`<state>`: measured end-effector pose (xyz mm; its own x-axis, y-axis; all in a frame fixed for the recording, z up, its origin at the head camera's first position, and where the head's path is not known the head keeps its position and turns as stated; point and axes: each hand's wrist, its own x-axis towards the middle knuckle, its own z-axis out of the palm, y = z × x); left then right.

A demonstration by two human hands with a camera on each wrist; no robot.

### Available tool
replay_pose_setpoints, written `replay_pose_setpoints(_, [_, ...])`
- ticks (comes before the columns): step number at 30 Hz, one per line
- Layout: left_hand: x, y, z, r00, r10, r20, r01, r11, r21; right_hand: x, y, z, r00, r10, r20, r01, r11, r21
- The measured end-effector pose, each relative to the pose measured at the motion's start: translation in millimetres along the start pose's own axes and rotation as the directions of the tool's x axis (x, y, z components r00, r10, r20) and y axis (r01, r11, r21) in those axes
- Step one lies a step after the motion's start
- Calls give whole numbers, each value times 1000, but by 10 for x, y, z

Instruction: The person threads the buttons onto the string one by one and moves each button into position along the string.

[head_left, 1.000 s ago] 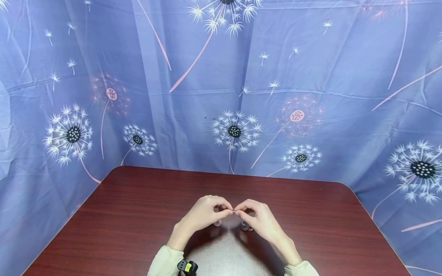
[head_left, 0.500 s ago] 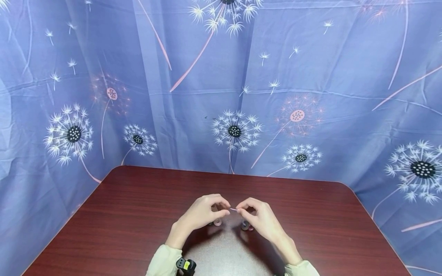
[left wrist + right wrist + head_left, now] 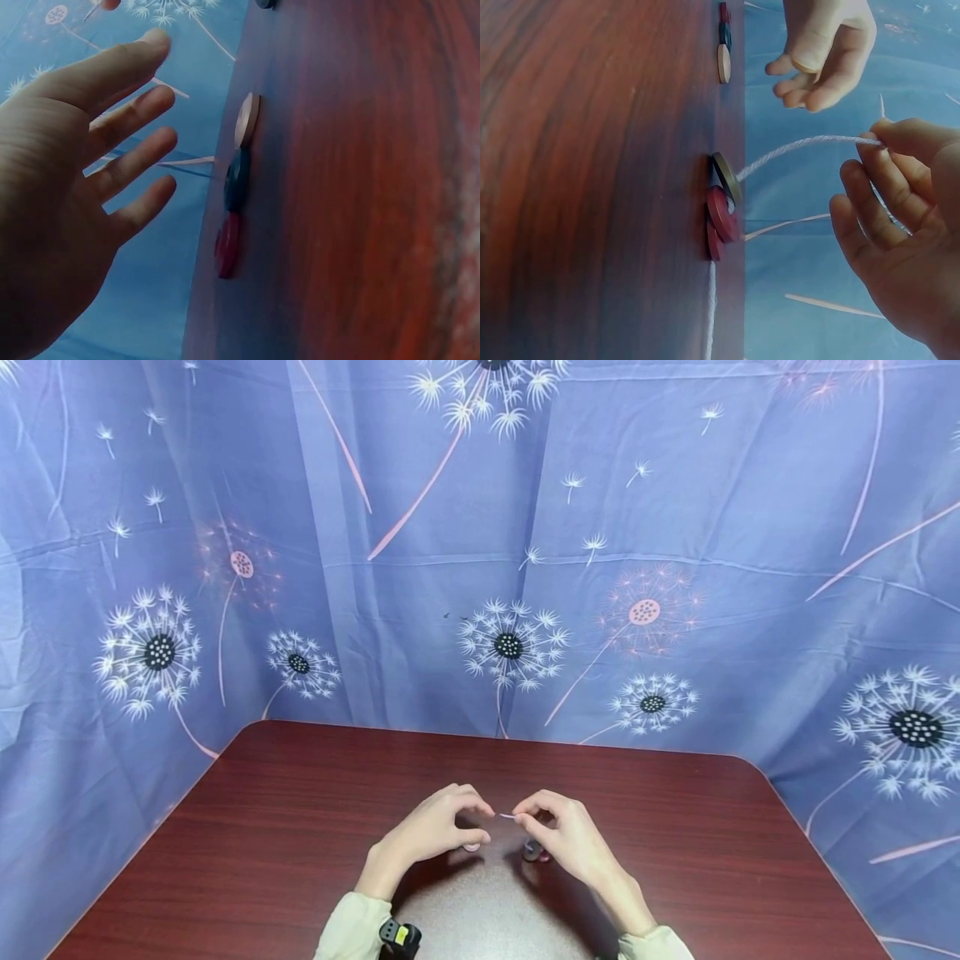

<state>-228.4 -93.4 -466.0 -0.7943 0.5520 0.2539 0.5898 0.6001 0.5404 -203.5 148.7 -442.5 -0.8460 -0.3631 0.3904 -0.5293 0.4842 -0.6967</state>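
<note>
A white cord (image 3: 802, 144) is pinched between the thumb and forefinger of my right hand (image 3: 570, 839), its tip pointing toward the left hand. In the right wrist view the cord runs down to an olive-brown disc (image 3: 735, 184) and red discs (image 3: 721, 214) on the table, and it leaves again on their far side. My left hand (image 3: 429, 828) hovers opposite with thumb and fingers apart, holding nothing. Below it, in the left wrist view, lie a beige disc (image 3: 247, 121), a dark teal disc (image 3: 238, 180) and a red disc (image 3: 227, 246) in a row.
The dark red wood-grain table (image 3: 337, 777) spreads around both hands. A blue curtain (image 3: 420, 652) with dandelion prints hangs behind and beside it. A black strap device (image 3: 401, 937) sits on the left wrist.
My left fingertips have come away from the cord tip, shifted slightly left and spread apart. The right hand keeps its pinch on the cord, almost still.
</note>
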Motion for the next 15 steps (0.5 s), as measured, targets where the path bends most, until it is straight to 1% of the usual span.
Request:
replay_pose_setpoints(5, [-15,-15,0,999,-19,51,18,1000,4,-2,20,6,1000,-13,8,13,1000,-14])
replay_pose_setpoints(11, [-35,-40,-7,997,-36,61,34,999,33,-5,8,1,999,21,34,-21,1000,5])
replay_pose_setpoints(15, [-37,-67,-8,996,-48,72,46,999,28,-2,-3,-3,999,32,40,-32,999,12])
